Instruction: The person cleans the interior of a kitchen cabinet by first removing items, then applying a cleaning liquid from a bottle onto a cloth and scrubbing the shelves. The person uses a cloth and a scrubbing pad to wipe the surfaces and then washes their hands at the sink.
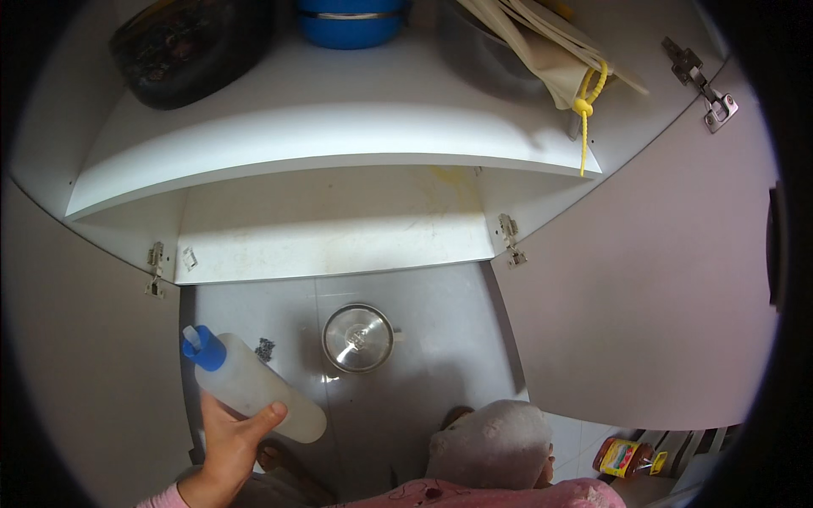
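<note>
My left hand (232, 444) grips a translucent white plastic bottle (260, 384) around its lower part, thumb on top. The bottle is tilted, its blue cap (206, 348) pointing up and left with a pale spout showing. My right hand is out of view. On the grey tiled floor (406, 406) before me stands a round, shiny metal vessel (357, 338) with a short handle at its right. A small clump like steel wool (265, 349) shows just beyond the bottle. The lower compartment (336, 247) of a white cabinet lies ahead, its base stained.
Both cabinet doors stand open, left (89, 355) and right (635, 305), on metal hinges. The upper shelf (336, 130) bears a dark rounded vessel (184, 57), a blue container (350, 28) and a beige bag (540, 57) with a yellow tie. A labelled bottle (625, 457) lies at lower right.
</note>
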`<action>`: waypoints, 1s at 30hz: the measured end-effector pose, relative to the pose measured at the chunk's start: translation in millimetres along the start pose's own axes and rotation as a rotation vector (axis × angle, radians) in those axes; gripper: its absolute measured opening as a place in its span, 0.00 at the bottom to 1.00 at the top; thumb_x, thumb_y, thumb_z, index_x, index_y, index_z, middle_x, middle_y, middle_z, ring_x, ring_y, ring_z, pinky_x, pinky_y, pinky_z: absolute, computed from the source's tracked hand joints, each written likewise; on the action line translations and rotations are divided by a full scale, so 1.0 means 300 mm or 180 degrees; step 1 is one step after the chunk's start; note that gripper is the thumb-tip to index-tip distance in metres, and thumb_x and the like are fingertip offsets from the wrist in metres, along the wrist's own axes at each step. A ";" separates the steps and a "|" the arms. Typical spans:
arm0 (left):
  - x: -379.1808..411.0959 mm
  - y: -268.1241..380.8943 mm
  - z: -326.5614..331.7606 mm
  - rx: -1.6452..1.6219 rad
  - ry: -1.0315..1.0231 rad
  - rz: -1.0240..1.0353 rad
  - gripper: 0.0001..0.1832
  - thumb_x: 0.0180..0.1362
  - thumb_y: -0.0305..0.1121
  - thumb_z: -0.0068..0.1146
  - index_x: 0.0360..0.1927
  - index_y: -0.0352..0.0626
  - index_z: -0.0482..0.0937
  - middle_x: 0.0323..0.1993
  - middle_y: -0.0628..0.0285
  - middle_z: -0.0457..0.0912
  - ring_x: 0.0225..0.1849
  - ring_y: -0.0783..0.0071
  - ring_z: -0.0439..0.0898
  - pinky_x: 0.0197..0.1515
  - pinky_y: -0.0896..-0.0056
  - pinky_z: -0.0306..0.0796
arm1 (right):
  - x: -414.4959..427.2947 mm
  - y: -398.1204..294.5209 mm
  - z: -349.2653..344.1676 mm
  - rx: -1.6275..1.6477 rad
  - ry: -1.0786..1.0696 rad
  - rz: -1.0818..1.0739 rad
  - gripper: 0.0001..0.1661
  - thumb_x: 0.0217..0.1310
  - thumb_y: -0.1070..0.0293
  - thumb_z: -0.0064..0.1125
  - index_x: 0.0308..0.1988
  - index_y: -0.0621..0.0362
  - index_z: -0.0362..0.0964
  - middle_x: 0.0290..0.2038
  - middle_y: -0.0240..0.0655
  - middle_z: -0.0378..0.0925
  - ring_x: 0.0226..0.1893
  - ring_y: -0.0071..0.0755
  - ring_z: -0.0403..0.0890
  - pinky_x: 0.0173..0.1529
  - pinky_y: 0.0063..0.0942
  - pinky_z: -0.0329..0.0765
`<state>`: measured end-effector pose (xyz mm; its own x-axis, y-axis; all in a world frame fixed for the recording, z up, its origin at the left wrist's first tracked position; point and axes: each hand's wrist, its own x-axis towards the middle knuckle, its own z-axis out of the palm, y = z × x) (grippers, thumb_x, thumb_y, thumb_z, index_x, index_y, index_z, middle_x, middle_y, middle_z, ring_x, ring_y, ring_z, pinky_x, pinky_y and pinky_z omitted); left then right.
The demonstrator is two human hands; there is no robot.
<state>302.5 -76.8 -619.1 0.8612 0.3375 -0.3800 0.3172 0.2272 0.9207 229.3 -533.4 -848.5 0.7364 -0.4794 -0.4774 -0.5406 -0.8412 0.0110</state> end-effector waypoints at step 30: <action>-0.053 -0.051 -0.007 0.0435 -0.0429 0.0145 0.35 0.55 0.26 0.65 0.62 0.39 0.58 0.56 0.57 0.65 0.57 0.68 0.68 0.59 0.64 0.65 | -0.334 -1.175 -0.562 0.0883 -0.4077 -0.4370 0.43 0.51 0.60 0.71 0.61 0.62 0.58 0.50 0.43 0.73 0.46 0.36 0.78 0.50 0.32 0.76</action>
<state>283.1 -83.8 -627.3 0.9183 0.2172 -0.3309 0.3199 0.0852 0.9436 414.7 -231.0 -656.5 0.0217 0.9512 -0.3077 -0.0618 -0.3059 -0.9501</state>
